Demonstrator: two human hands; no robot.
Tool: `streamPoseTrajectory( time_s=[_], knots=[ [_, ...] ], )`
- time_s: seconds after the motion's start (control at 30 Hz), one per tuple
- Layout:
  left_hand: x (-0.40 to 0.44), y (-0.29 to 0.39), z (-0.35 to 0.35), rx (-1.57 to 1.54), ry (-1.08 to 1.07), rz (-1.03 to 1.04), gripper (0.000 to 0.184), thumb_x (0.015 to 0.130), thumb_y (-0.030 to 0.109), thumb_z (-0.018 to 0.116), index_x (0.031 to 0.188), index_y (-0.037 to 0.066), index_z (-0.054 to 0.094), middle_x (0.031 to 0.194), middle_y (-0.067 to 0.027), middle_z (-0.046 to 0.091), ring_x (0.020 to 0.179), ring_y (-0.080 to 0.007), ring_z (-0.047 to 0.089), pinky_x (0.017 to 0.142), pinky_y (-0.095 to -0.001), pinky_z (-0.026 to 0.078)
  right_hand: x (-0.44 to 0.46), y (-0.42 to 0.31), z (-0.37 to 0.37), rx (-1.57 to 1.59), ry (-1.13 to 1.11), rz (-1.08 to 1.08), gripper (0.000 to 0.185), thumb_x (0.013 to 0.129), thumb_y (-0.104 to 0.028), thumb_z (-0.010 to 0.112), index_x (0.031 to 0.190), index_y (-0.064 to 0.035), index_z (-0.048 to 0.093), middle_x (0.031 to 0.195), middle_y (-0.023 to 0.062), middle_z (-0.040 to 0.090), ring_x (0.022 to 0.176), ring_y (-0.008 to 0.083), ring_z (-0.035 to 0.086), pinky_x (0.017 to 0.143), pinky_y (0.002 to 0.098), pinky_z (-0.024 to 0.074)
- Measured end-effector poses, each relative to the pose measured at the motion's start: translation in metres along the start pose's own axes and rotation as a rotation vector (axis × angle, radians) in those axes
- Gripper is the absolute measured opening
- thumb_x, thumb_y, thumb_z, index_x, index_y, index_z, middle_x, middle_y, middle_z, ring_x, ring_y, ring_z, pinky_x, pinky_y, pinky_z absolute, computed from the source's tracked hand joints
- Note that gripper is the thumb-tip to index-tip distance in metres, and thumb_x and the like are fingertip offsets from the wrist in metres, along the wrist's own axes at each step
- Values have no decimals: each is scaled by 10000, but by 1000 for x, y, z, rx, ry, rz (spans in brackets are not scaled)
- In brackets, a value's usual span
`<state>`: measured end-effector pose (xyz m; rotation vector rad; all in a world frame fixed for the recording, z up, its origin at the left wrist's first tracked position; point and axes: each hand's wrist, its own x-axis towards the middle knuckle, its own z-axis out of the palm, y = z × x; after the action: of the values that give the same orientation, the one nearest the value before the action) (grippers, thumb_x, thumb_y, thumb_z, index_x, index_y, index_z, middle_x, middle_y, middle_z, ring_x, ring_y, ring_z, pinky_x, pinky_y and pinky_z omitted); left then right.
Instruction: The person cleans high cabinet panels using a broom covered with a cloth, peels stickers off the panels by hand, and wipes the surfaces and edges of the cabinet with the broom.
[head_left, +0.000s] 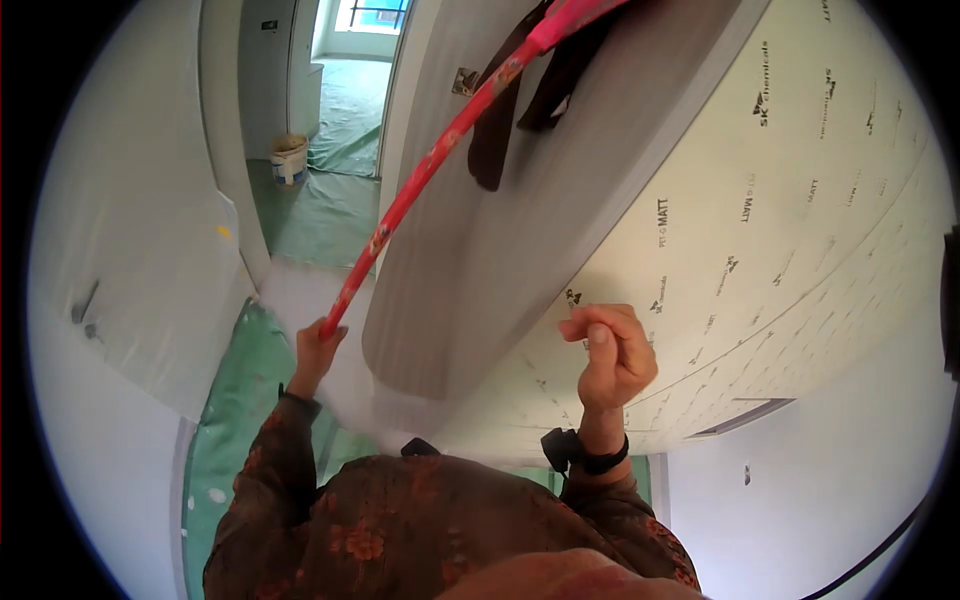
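Observation:
My left hand (pixel 317 352) is wrapped round the lower end of a long red pole (pixel 430 165), which slants up and right to a pink head at the top edge. On the right, my right hand (pixel 612 360) is raised with its fingers curled together in front of a cream panel (pixel 800 190) printed with "SK chemicals" and "PET-G MATT". Whatever those fingers hold, if anything, is too small to make out. Behind the pole stands a grey surface (pixel 440 290) with dark brown shapes (pixel 490 150) near its top.
A bucket (pixel 290 160) stands in the doorway at the upper left, on green floor sheeting (pixel 330 220). A white panel (pixel 130 210) with a handle rises on the left. At the lower right a black cable (pixel 870 560) crosses the white wall.

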<state>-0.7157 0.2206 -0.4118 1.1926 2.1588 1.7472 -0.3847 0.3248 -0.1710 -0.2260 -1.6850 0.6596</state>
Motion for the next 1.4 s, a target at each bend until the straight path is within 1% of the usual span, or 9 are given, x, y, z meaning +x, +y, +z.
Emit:
streamPoseTrajectory(
  time_s=[0.2,0.4,0.47,0.97,1.03,1.2,1.27,1.33,1.4],
  knots=[
    [-48,-46,6,76,-51,-61,228,728,174,719,671,3,579,488,-97,458,468,-123,387,455,-332,375,-1,1,25,-58,-133,-189,160,820,-22,476,887,66,592,769,159,621,618,187,580,576,278,484],
    [-52,-27,5,90,-60,-95,234,719,183,731,672,5,587,520,-143,507,462,-150,427,475,-345,401,-24,39,115,-194,-474,164,447,814,-114,638,1237,-53,506,1077,121,586,612,137,596,529,243,482],
    [-51,-25,6,48,-77,-111,231,718,187,733,683,7,593,523,-148,510,459,-160,440,480,-346,407,-9,40,137,43,-510,858,539,823,-112,626,1312,-53,409,1084,125,572,586,122,589,474,238,466],
    [-1,45,4,36,-125,35,210,735,194,674,715,19,561,569,-187,519,531,-374,527,490,-388,406,-2,94,192,455,-253,803,218,879,-123,561,1021,20,478,791,94,625,479,118,575,404,243,484],
    [22,66,13,-15,-62,125,248,724,196,706,703,-6,563,543,-140,511,483,-213,491,502,-337,400,0,91,193,437,-261,784,210,877,-127,564,1014,10,483,808,101,627,495,117,581,414,240,488],
    [55,68,30,-126,-112,92,217,733,173,701,793,-12,605,548,-82,484,537,-114,455,528,-313,410,18,86,178,270,-327,797,209,849,-113,587,1022,-13,527,870,129,638,583,171,620,503,281,515],
    [69,56,31,-113,-60,92,212,738,168,698,806,-13,610,546,-61,466,549,-93,431,528,-311,407,19,66,163,-447,-365,65,243,811,-97,606,1042,-29,576,897,140,639,689,250,643,611,329,522],
    [87,52,27,-89,-63,114,221,749,225,679,817,23,621,592,-182,548,548,-329,560,531,-376,429,34,20,139,-628,-298,-107,259,787,-69,605,1043,-29,611,939,138,634,788,296,633,702,357,509],
    [107,62,26,-55,-38,140,216,752,217,679,826,23,620,580,-179,532,516,-305,535,521,-369,420,60,7,103,-645,-160,-574,198,778,-29,605,974,-29,630,972,118,632,831,290,626,717,356,512]
  ],
)
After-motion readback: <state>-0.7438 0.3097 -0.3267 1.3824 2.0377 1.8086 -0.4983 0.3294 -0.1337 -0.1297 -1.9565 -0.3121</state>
